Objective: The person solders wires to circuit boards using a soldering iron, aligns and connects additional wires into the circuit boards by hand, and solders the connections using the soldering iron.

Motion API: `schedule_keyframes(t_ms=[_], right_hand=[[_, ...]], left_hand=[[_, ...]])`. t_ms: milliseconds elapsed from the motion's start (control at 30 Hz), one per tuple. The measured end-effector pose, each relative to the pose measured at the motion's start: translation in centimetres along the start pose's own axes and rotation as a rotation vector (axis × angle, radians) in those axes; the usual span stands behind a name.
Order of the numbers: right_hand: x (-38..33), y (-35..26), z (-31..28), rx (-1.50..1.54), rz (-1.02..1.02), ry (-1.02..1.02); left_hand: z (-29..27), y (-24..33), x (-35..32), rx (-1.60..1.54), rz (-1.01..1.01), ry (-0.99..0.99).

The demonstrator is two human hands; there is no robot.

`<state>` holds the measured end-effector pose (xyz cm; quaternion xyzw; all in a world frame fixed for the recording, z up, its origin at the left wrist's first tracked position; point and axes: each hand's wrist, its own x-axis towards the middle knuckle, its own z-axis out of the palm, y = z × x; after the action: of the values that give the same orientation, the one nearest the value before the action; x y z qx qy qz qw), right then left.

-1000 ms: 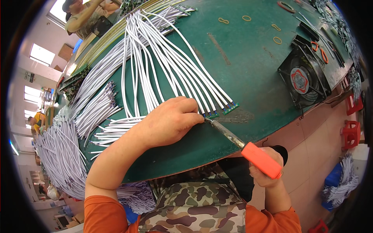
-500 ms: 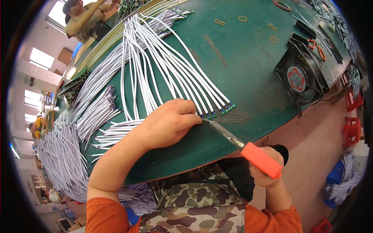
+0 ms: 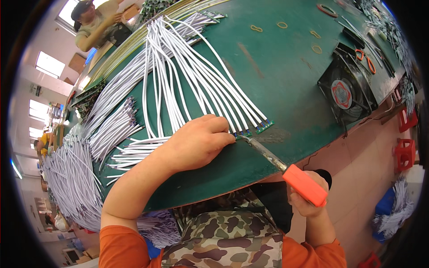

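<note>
My right hand grips the orange handle of a soldering iron. The iron's metal tip meets the near end of a small green circuit board, right beside my left fingertips. My left hand is closed, thumb and fingers pinched at the end of a white cable, mostly hidden under them. White cables fan from the far side down to this board and to another small green circuit board just right of it. More loose white cables lie left of my wrist.
A black fan stands at the table's right. Rubber bands and orange-handled scissors lie farther back. Large cable bundles cover the left edge. Red stools stand on the floor. Another person sits at the far left.
The whole view has shifted slightly. The soldering iron's tip stays at the board by my left fingertips, and both hands keep their grips. The person at the far left has moved their arms.
</note>
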<state>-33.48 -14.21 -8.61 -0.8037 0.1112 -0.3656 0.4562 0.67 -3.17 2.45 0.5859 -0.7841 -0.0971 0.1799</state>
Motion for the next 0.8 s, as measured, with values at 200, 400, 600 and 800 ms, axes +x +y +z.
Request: schedule_keyframes(t_ms=[200,400,600,800], right_hand=[[-0.6,-1.8,0.0,-0.067,0.141,0.144],[-1.9,0.4,-1.9,-0.059,-0.033,0.011],[-2.4,1.3,-1.3,-0.02,-0.03,0.026],[-1.5,0.2,-0.7,-0.053,-0.023,0.021]], left_hand=[[-0.8,2.2,-0.8,0.198,-0.137,-0.03],[-4.9,0.9,-7.8,0.183,-0.522,0.058],[-8.8,-6.6,-17.7,0.405,-0.832,0.263],[-7.3,-8.2,-19.6,0.427,-0.684,0.25]])
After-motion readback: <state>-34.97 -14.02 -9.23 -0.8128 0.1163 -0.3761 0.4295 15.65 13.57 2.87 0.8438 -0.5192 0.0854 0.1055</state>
